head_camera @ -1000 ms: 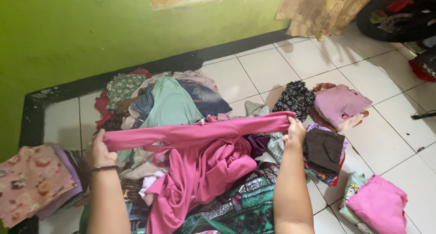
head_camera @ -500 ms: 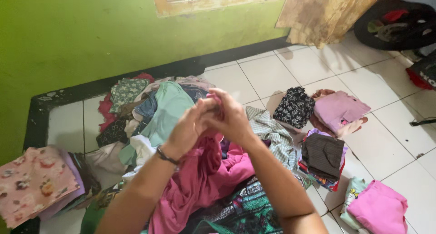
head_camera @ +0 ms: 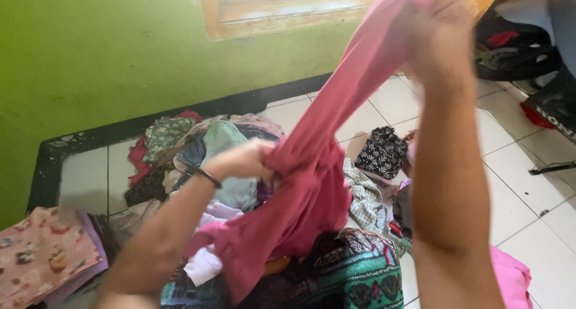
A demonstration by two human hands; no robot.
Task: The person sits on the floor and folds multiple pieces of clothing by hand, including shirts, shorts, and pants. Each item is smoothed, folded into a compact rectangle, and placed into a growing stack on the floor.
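A long pink garment (head_camera: 312, 183) hangs stretched between both hands above a heap of mixed clothes (head_camera: 216, 147) on the tiled floor. My right hand (head_camera: 435, 33) is raised high at the top of the view, gripping one end of the pink cloth. My left hand (head_camera: 243, 160), with a dark band on the wrist, grips the cloth lower down, near its middle. The garment's lower part bunches over a green and black patterned fabric (head_camera: 354, 273).
A folded floral pink cloth (head_camera: 42, 255) lies at the far left. A black floral folded piece (head_camera: 384, 152) and a pink folded piece (head_camera: 510, 279) sit to the right. A green wall (head_camera: 90, 51) with a dark base runs behind. A motorbike wheel (head_camera: 516, 45) stands at the top right.
My hands were together at chest height over the heap. Now my right hand has lifted high to the right, pulling the pink garment up, while my left hand stays low on it.
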